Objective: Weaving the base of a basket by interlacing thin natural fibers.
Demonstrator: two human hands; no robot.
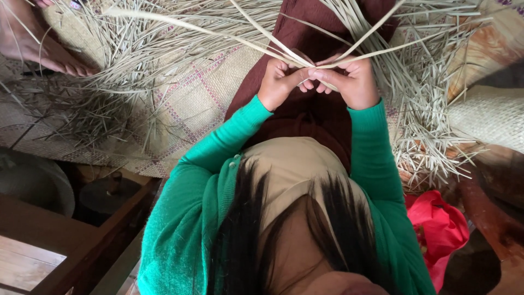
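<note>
My left hand (277,82) and my right hand (352,81) meet over my lap, both in green sleeves. Each pinches pale dried reed strips (256,34) that cross between my fingers and fan away upward to the left and right. The crossing point sits right at my fingertips, above my maroon skirt (305,114). My thumbs press on the strips where they overlap.
Loose heaps of the same dry strips (136,60) lie on a woven mat (185,104) to the left and right. Another person's bare foot (38,43) rests at top left. A red cloth (439,226) lies at lower right, dark wooden furniture (82,240) at lower left.
</note>
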